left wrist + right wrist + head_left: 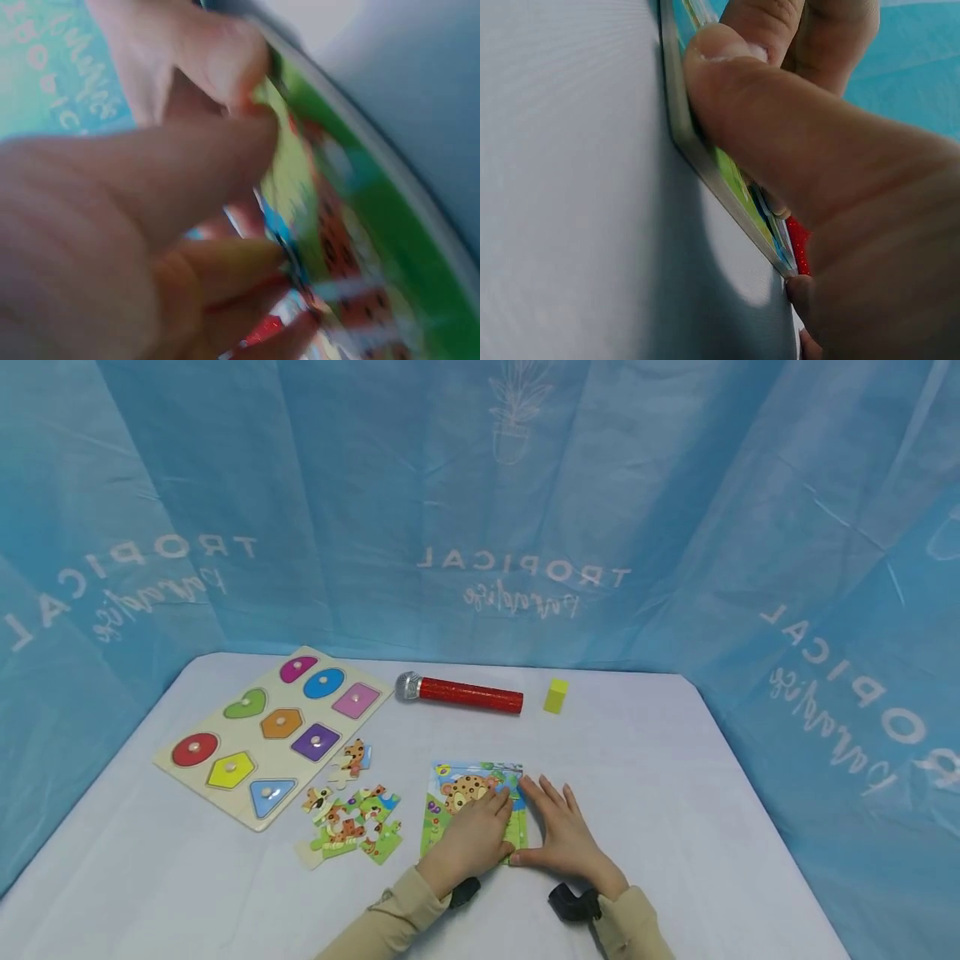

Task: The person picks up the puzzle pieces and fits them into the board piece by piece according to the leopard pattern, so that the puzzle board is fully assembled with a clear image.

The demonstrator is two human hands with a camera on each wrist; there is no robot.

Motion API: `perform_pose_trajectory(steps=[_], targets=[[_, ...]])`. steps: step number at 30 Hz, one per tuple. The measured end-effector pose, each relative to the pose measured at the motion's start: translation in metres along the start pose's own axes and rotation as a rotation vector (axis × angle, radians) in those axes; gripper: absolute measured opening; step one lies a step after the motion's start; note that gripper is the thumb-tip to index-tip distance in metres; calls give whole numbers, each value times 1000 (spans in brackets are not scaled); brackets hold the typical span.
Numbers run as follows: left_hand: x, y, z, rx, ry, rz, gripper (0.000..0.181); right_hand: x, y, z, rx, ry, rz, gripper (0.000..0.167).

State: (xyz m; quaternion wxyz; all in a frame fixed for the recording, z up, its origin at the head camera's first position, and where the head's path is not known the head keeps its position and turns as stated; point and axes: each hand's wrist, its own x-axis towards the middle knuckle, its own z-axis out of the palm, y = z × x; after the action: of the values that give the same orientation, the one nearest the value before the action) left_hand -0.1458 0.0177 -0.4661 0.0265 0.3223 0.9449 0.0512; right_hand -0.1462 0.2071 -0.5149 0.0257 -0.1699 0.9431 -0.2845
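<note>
A jigsaw puzzle [463, 789] with a cartoon leopard on a green and blue scene lies flat in front of me. My left hand [476, 833] reaches across it, extended fingertips pressing on the picture's right part, where seams show in the left wrist view. My right hand [564, 833] spreads along the puzzle's right edge; its fingers touch near the top corner. At the lower right corner, the right thumb [735, 97] rests on the puzzle's raised border. Loose jigsaw pieces [352, 827] lie overlapping to the left. My left hand covers the puzzle's lower middle.
A wooden shape board [247, 739] with coloured knobbed shapes lies at the left. Behind the puzzle are a red toy microphone [472, 695] and a yellow block [556, 697]. All lie on a white-covered table [675, 793], with blue curtains [360, 485] around its back and sides.
</note>
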Motion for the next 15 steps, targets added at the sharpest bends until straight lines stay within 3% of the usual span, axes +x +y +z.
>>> perform_pose_trajectory(steps=[7,15], targets=[[-2,7,1,74,5,-83,59,2,0,3,-13,38,-35,111],[1,8,0,62,42,-26,52,0,-2,2,15,27,-10,109]])
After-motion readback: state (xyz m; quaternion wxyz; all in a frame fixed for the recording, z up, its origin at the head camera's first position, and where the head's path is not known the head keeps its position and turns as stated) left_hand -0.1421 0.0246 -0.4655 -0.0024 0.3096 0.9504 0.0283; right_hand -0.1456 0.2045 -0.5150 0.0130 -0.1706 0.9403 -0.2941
